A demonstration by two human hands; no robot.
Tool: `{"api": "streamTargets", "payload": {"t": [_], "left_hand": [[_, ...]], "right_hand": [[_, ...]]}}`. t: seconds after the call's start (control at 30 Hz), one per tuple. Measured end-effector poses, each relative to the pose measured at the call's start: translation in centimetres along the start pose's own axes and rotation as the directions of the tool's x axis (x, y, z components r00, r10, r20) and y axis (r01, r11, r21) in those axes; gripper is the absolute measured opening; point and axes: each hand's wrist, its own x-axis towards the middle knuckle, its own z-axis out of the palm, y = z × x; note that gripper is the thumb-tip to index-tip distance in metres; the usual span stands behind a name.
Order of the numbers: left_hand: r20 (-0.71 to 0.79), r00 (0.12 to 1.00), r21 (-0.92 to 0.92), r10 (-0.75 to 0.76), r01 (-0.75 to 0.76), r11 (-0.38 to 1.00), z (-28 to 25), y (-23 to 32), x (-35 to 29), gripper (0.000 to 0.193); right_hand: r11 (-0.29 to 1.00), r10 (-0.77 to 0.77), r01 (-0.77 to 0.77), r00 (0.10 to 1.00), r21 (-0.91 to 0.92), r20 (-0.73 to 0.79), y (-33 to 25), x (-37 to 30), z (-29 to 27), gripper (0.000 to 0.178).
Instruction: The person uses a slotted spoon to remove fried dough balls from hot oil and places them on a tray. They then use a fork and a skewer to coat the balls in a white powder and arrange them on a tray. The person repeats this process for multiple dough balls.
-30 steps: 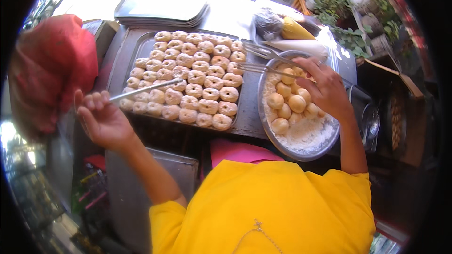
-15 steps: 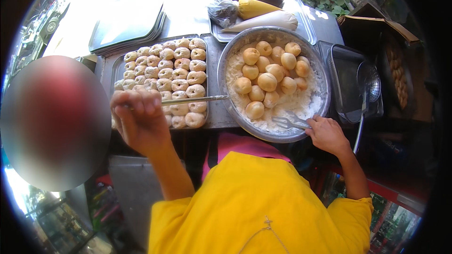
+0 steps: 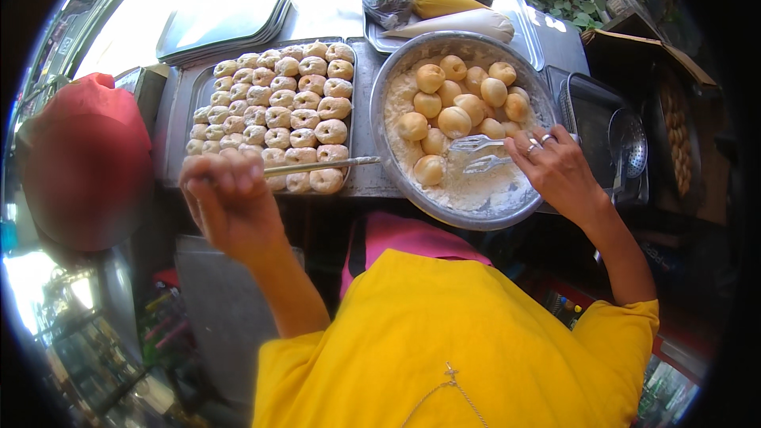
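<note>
My left hand is closed round the end of a thin metal rod, which points right across the near edge of a tray of sugar-dusted buns. My right hand, with rings on its fingers, grips a pair of metal tongs. Inside a wide metal bowl, the tongs' two prongs lie apart, close to the round golden buns piled on white powder. Whether the prongs touch a bun I cannot tell. The dusted buns, several with a hole in the side, stand in rows.
Stacked flat trays lie at the back left. Filled piping bags rest on a tray behind the bowl. To the right are a dark tray and a metal skimmer. At the left is a person's red cap.
My right hand has moved forward from the bowl's near rim, bringing the tongs up beside the golden buns. My left hand still holds the rod, almost in the same place.
</note>
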Motion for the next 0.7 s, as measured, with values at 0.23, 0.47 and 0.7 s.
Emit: {"api": "streamTargets", "payload": {"t": [0.23,0.47,0.7], "left_hand": [[0.050,0.999,0.009,-0.008,0.007,1.000,0.9,-0.4,-0.1,0.023],[0.099,0.991,0.010,0.087,-0.088,0.996,3.1,-1.0,-1.3,0.025],[0.404,0.889,-0.101,-0.215,0.277,0.956,8.4,-8.8,-3.1,0.015]], "right_hand": [[0.984,-0.134,0.153,0.974,-0.095,0.181,-0.8,2.3,1.2,0.024],[0.915,0.268,-0.326,0.931,0.236,0.247,-3.2,-4.4,2.0,0.032],[0.872,0.263,-0.366,0.910,0.326,0.320,-1.0,-4.8,3.3,0.028]]}}
